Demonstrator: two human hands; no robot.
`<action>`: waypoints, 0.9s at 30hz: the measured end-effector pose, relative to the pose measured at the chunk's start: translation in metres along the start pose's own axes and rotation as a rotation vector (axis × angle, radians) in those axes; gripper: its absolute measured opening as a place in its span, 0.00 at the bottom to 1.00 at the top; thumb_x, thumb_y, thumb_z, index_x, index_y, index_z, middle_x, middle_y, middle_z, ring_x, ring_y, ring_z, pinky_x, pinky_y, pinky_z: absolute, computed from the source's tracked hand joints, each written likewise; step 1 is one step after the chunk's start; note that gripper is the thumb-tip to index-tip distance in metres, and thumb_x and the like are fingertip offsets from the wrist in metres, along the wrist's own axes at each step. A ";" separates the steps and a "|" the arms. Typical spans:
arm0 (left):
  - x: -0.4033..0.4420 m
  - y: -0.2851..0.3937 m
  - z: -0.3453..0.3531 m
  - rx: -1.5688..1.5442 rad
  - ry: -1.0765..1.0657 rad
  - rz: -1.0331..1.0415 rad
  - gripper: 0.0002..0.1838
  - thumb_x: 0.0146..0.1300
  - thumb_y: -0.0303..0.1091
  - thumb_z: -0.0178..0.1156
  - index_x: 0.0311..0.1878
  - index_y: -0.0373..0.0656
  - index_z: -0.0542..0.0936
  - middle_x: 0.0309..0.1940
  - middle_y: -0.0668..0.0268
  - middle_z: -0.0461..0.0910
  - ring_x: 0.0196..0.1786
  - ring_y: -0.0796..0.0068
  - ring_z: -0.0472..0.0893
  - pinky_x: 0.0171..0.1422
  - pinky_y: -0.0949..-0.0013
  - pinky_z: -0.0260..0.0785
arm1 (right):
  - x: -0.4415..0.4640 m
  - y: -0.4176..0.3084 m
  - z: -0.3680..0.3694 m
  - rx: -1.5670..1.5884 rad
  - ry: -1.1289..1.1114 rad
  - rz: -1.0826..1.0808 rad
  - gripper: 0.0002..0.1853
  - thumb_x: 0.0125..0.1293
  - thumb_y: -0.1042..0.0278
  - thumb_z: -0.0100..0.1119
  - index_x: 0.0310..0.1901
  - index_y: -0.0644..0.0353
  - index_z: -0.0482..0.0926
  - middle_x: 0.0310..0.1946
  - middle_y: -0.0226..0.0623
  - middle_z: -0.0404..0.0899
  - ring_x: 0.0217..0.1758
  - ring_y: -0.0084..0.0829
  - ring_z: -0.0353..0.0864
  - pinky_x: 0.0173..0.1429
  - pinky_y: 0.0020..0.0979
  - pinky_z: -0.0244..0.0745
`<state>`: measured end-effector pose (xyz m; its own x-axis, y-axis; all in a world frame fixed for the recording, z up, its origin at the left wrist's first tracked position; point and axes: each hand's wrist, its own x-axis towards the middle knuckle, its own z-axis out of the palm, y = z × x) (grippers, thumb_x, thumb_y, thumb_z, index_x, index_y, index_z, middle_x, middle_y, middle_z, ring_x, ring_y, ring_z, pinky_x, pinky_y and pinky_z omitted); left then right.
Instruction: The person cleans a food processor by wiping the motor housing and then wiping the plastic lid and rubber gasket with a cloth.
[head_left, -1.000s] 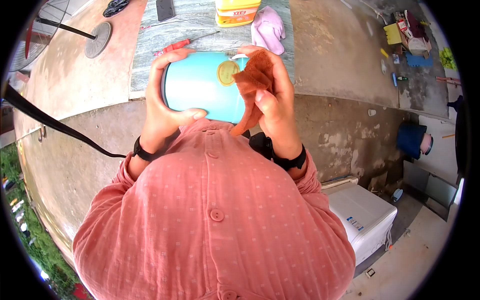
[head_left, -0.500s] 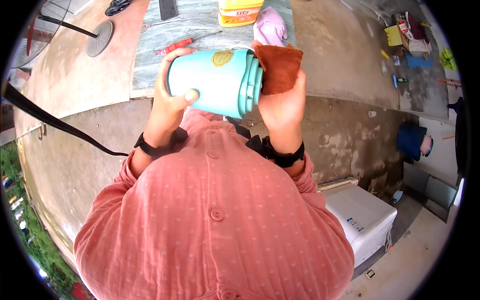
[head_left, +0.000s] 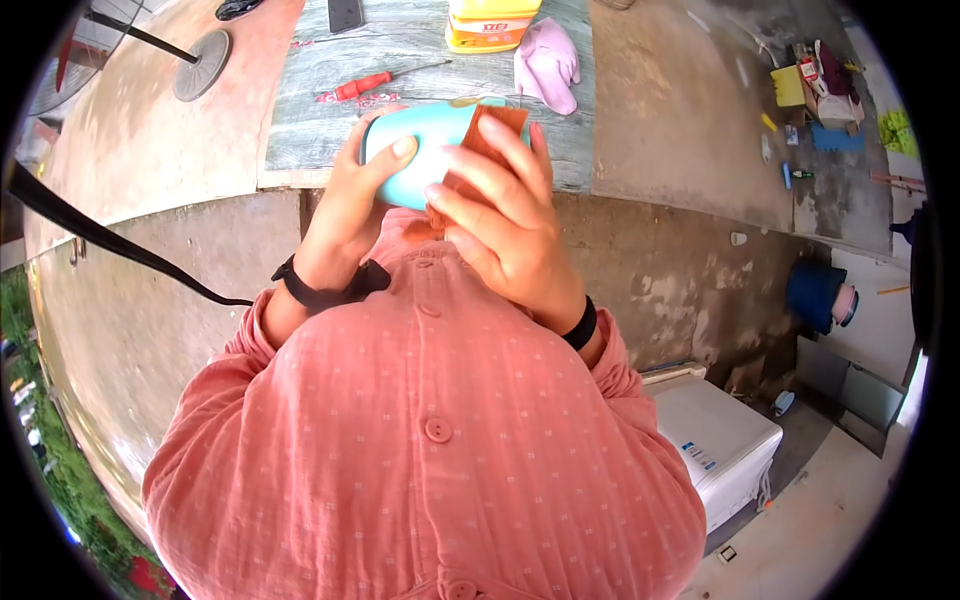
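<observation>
A turquoise container (head_left: 418, 130) lies sideways between my hands, above the near edge of the table. My left hand (head_left: 358, 190) is wrapped round its left end, thumb on the near side. My right hand (head_left: 510, 215) presses a brown cloth (head_left: 497, 122) against the container's right part, with the fingers over the cloth. The stepped right end of the container is mostly hidden by the cloth and fingers. Part of a round gold label shows at its top edge.
On the grey wood-patterned table (head_left: 300, 135) lie a red-handled screwdriver (head_left: 365, 86), a phone (head_left: 345, 14), a yellow jug (head_left: 490, 25) and a pink cloth (head_left: 547, 65). A fan base (head_left: 203, 65) stands left; a white appliance (head_left: 715, 430) is at the lower right.
My right hand has turned over and moved left, laying the brown cloth over the container's side. The container has turned, and its gold label has shifted to the top edge.
</observation>
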<state>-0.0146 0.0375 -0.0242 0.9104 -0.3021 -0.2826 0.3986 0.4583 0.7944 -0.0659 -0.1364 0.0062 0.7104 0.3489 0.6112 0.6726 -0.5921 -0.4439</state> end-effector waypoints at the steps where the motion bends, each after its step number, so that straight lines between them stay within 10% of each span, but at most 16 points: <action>1: 0.001 -0.001 -0.003 -0.103 -0.010 -0.040 0.30 0.53 0.40 0.65 0.56 0.39 0.66 0.48 0.60 0.72 0.50 0.69 0.74 0.54 0.66 0.68 | -0.009 0.000 0.004 -0.058 -0.014 -0.049 0.14 0.54 0.68 0.58 0.42 0.66 0.77 0.53 0.38 0.72 0.61 0.43 0.64 0.62 0.45 0.59; 5: 0.006 0.015 -0.012 -0.252 -0.100 -0.145 0.31 0.60 0.54 0.54 0.60 0.44 0.64 0.52 0.61 0.71 0.53 0.63 0.74 0.43 0.60 0.76 | -0.055 0.024 0.032 0.071 0.169 0.118 0.11 0.60 0.66 0.54 0.39 0.64 0.77 0.50 0.39 0.75 0.56 0.37 0.70 0.61 0.39 0.64; 8: 0.008 0.018 -0.014 -0.376 -0.079 -0.170 0.32 0.60 0.61 0.49 0.60 0.48 0.65 0.54 0.61 0.71 0.51 0.59 0.75 0.38 0.56 0.78 | -0.054 0.029 0.011 0.861 0.669 0.761 0.16 0.69 0.62 0.42 0.43 0.67 0.73 0.50 0.44 0.74 0.54 0.36 0.72 0.57 0.35 0.68; 12: 0.010 0.005 -0.010 -0.510 -0.098 -0.278 0.30 0.60 0.61 0.48 0.59 0.51 0.67 0.53 0.61 0.72 0.50 0.60 0.76 0.38 0.52 0.77 | -0.015 0.018 -0.002 1.131 0.954 0.564 0.19 0.70 0.62 0.38 0.49 0.72 0.69 0.54 0.47 0.69 0.58 0.35 0.67 0.60 0.34 0.63; 23: 0.004 0.009 -0.002 -0.317 -0.095 -0.301 0.31 0.63 0.61 0.43 0.61 0.49 0.65 0.52 0.60 0.73 0.48 0.61 0.78 0.38 0.56 0.78 | 0.019 0.012 0.005 0.570 0.368 0.102 0.06 0.60 0.81 0.52 0.39 0.69 0.73 0.54 0.47 0.68 0.65 0.42 0.61 0.62 0.38 0.63; 27: 0.002 0.011 0.002 -0.225 -0.067 -0.243 0.31 0.63 0.60 0.44 0.61 0.48 0.64 0.51 0.61 0.74 0.48 0.63 0.78 0.37 0.59 0.77 | 0.020 0.005 -0.001 0.787 0.303 0.310 0.13 0.52 0.89 0.53 0.40 0.66 0.72 0.59 0.47 0.62 0.65 0.42 0.62 0.60 0.36 0.66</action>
<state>-0.0082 0.0405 -0.0146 0.7792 -0.4760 -0.4077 0.6246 0.5366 0.5673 -0.0488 -0.1327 0.0166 0.8733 -0.0162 0.4868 0.4865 0.0802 -0.8700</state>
